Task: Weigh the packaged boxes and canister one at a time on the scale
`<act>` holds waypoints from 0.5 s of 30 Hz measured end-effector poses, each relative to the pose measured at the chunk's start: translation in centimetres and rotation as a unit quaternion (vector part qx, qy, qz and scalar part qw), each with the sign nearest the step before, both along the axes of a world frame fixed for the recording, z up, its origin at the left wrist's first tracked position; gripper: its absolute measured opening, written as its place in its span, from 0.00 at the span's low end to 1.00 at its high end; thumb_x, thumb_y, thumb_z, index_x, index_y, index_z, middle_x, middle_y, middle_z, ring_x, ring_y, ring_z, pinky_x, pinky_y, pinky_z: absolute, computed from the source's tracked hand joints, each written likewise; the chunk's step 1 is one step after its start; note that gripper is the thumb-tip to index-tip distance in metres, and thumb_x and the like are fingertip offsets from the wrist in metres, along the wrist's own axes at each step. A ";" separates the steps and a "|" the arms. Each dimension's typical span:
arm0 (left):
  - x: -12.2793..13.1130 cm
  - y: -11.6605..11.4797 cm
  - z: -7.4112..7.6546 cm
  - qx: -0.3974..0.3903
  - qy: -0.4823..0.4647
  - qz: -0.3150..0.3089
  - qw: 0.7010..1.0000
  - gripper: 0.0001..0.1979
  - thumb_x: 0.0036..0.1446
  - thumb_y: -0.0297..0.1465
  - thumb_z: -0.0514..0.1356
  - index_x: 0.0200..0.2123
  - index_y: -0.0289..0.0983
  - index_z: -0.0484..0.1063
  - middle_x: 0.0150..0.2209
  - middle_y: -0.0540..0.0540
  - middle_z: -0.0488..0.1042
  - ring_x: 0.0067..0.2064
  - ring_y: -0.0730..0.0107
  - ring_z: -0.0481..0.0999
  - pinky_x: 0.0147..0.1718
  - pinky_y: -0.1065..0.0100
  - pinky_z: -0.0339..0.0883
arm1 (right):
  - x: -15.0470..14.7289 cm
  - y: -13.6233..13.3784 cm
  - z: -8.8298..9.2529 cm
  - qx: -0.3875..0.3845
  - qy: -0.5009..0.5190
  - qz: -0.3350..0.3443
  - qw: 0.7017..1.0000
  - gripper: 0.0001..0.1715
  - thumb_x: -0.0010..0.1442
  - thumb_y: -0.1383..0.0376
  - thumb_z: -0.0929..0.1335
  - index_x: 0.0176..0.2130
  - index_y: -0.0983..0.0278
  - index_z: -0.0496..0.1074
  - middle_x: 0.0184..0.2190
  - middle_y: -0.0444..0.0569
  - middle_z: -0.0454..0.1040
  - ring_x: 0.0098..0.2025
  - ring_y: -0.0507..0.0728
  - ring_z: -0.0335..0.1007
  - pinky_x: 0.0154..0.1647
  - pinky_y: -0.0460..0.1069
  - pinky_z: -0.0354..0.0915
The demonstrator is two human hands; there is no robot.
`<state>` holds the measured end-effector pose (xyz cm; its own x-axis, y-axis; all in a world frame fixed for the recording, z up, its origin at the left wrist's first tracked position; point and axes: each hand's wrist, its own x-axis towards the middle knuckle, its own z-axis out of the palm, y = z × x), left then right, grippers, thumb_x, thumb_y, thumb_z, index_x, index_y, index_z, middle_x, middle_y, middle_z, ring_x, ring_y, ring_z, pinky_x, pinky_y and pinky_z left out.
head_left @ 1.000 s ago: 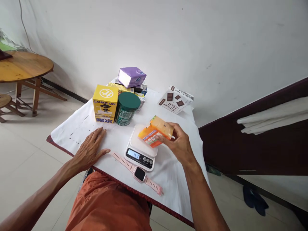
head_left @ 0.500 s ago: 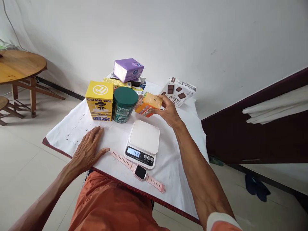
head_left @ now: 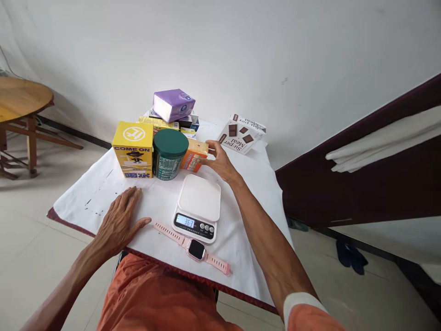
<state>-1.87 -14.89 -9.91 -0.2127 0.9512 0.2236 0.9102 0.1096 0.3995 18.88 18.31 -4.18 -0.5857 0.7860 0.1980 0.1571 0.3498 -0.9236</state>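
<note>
My right hand (head_left: pixel 222 161) is closed around the right end of a small orange box (head_left: pixel 193 156), its thumb on the front face and its fingers at the far corner. The box stands on the cloth against a green tub with a dark green lid (head_left: pixel 170 154). My left hand (head_left: pixel 120 218) lies flat on the cloth near the table's front edge, fingers stretched out and holding nothing. Between my hands sits a white kitchen scale (head_left: pixel 199 197) with a bare platform and a lit display. A pink smartwatch (head_left: pixel 196 249) lies in front of it.
A yellow box (head_left: pixel 132 149) stands left of the tub. Behind are stacked boxes with a purple tissue pack (head_left: pixel 174 105) on top. A white chocolate-print box (head_left: pixel 241 134) leans at the back right. A round wooden table (head_left: pixel 25 96) stands at the left.
My right hand has carried the orange box leftward and down beside the green tub. The scale's display has changed. My left hand stays flat; the view has shifted slightly.
</note>
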 end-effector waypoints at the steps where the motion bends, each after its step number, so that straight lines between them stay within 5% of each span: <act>1: -0.1 -0.2 0.2 0.000 -0.010 0.001 1.000 0.39 0.70 0.55 0.52 0.75 0.41 0.52 0.71 0.32 0.62 0.71 0.39 0.64 0.66 0.39 0.64 | 0.6 0.1 0.1 0.001 -0.003 -0.010 1.000 0.49 0.37 0.45 0.84 0.53 0.56 0.71 0.59 0.51 0.73 0.61 0.64 0.71 0.61 0.61 0.70; 5: 0.0 -1.0 2.2 -0.012 -0.072 0.006 0.997 0.36 0.70 0.53 0.53 0.75 0.46 0.54 0.69 0.38 0.66 0.67 0.46 0.72 0.63 0.45 0.71 | 4.0 1.7 0.5 0.057 -0.009 -0.094 0.994 0.28 0.49 0.47 0.79 0.43 0.58 0.75 0.47 0.50 0.79 0.52 0.62 0.75 0.60 0.62 0.70; 8: 0.7 -0.4 3.8 -0.012 -0.125 0.001 0.992 0.33 0.71 0.52 0.53 0.73 0.47 0.57 0.67 0.40 0.69 0.64 0.49 0.76 0.61 0.49 0.74 | 6.4 4.3 0.3 0.121 0.005 -0.278 0.953 0.23 0.51 0.49 0.77 0.38 0.58 0.70 0.41 0.48 0.75 0.47 0.62 0.72 0.60 0.64 0.68; 11: 1.9 1.7 4.1 0.002 -0.181 -0.019 0.983 0.31 0.71 0.52 0.54 0.71 0.45 0.61 0.66 0.39 0.70 0.64 0.49 0.76 0.62 0.48 0.74 | 7.7 7.6 -0.2 0.134 -0.002 -0.423 0.896 0.34 0.45 0.51 0.79 0.47 0.57 0.66 0.52 0.54 0.70 0.59 0.67 0.65 0.68 0.69 0.59; 15: 3.8 4.8 3.1 -0.012 -0.273 -0.046 0.961 0.33 0.72 0.51 0.52 0.73 0.43 0.57 0.66 0.36 0.69 0.65 0.49 0.75 0.63 0.46 0.72 | 7.6 12.0 -1.0 0.057 -0.011 -0.484 0.873 0.60 0.37 0.53 0.83 0.62 0.63 0.59 0.68 0.66 0.56 0.73 0.73 0.48 0.75 0.69 0.51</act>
